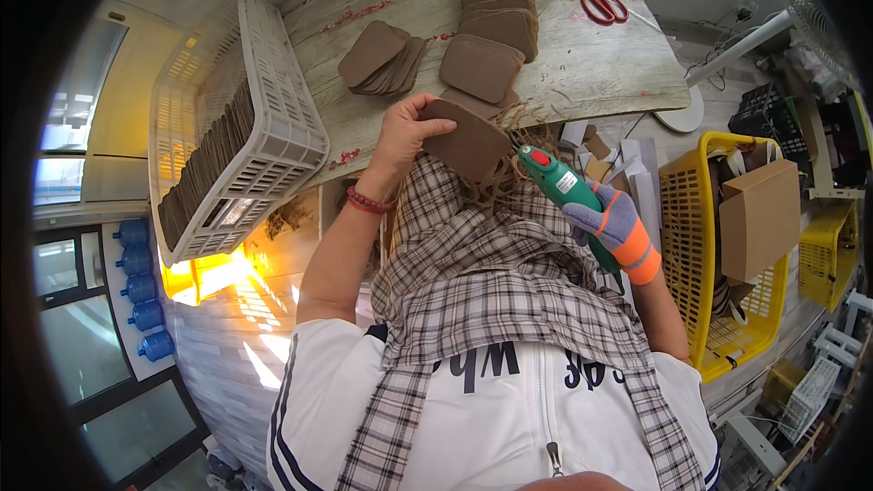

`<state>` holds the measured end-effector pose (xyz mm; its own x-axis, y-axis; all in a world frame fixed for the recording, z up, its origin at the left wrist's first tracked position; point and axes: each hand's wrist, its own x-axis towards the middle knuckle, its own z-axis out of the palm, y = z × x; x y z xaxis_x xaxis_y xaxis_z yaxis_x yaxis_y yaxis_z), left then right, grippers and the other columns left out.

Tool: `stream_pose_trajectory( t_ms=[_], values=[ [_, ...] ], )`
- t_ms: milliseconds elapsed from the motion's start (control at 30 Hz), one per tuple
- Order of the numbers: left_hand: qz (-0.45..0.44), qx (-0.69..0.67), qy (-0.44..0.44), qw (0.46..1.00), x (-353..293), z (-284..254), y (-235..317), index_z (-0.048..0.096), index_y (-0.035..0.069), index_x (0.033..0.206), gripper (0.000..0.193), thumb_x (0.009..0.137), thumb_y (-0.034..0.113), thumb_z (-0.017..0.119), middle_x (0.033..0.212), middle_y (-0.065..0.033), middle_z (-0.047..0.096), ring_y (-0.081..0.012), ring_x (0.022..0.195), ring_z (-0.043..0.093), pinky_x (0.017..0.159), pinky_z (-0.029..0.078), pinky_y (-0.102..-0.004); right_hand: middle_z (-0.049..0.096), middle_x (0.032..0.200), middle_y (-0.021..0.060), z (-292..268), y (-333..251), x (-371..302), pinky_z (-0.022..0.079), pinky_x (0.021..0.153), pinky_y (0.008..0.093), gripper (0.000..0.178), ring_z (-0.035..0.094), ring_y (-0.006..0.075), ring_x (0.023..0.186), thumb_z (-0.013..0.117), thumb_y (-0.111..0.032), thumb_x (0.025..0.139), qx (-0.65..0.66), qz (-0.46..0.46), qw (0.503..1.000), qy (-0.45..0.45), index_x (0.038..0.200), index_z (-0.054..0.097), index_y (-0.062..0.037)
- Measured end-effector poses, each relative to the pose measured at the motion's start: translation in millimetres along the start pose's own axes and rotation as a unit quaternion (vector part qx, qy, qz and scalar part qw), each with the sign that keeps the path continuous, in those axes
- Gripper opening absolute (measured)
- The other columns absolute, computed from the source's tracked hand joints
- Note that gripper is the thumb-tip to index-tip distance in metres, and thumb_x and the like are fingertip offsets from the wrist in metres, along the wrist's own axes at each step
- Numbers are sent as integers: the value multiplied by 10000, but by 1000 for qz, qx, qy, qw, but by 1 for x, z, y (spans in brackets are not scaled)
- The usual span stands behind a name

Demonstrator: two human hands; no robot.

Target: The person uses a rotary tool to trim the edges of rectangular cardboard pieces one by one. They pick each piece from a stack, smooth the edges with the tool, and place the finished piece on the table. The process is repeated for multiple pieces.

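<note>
My left hand point(406, 138) pinches a flat brown pad point(468, 147) with rounded corners, thumb on top, above my lap. In a purple and orange work glove, my right hand point(611, 223) is wrapped round a green handheld electric cutter point(552, 176) with a red button. The cutter's nose meets the pad's right edge; its tip is hard to make out. Thin brown trimmings point(491, 195) hang around the pad and over my plaid apron point(509, 250). Just beyond the pad, more brown pads point(482, 66) lie on the table, with a fanned pile point(384, 59) to their left.
A tall row of stacked pads point(498, 0) stands farther back on the worn table point(582, 77). Red-handled scissors point(602, 5) lie at the back right. On the left, a white crate point(291, 127) holds many pads. A yellow basket point(687, 236) with a cardboard box point(759, 218) stands right.
</note>
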<state>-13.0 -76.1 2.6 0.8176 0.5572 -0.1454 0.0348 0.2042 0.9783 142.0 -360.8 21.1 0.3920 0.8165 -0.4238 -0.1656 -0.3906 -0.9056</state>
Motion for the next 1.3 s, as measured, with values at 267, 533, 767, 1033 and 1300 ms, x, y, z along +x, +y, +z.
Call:
stream_pose_trajectory(
  t_ms=[267, 533, 767, 1033, 1300],
  values=[
    [-19, 5, -35, 999, -2, 7, -4, 615, 14, 904, 175, 747, -38, 671, 832, -20, 656, -85, 736, 608, 684, 501, -223, 594, 671, -1, 5, 1, 3, 410, 475, 197, 382, 517, 48, 528, 731, -274, 793, 4, 9, 1000, -1, 1025, 605, 2],
    [-52, 58, -89, 993, -5, 18, -7, 610, 23, 886, 169, 740, -25, 679, 813, -2, 643, -69, 735, 593, 682, 484, -215, 579, 645, -6, 9, -2, 6, 387, 455, 190, 400, 496, 40, 501, 734, -280, 792, -26, 8, 1000, -13, 1051, 602, -4],
    [-98, 106, -150, 978, -5, 25, -4, 610, 39, 901, 183, 740, -17, 674, 835, 14, 637, -61, 781, 580, 725, 465, -205, 576, 647, -6, 13, -7, 14, 381, 451, 191, 384, 492, 40, 498, 736, -267, 792, -15, 7, 999, -31, 1041, 596, -11],
    [-11, 40, -68, 997, 6, -1, 0, 584, 28, 978, 218, 778, -53, 611, 940, -28, 642, -81, 817, 591, 723, 490, -231, 595, 695, 3, 25, -1, 31, 420, 476, 205, 384, 526, 62, 524, 734, -241, 794, 36, -58, 998, -7, 1051, 579, 0],
    [176, 244, 383, 874, 71, -105, 20, 490, 21, 1196, 424, 793, -30, 610, 1159, -153, 540, -240, 1100, 507, 938, 415, -394, 599, 654, 42, 7, 9, 19, 454, 479, 226, 322, 563, 88, 521, 699, -232, 822, 51, -19, 997, 50, 976, 573, 21]
  ],
)
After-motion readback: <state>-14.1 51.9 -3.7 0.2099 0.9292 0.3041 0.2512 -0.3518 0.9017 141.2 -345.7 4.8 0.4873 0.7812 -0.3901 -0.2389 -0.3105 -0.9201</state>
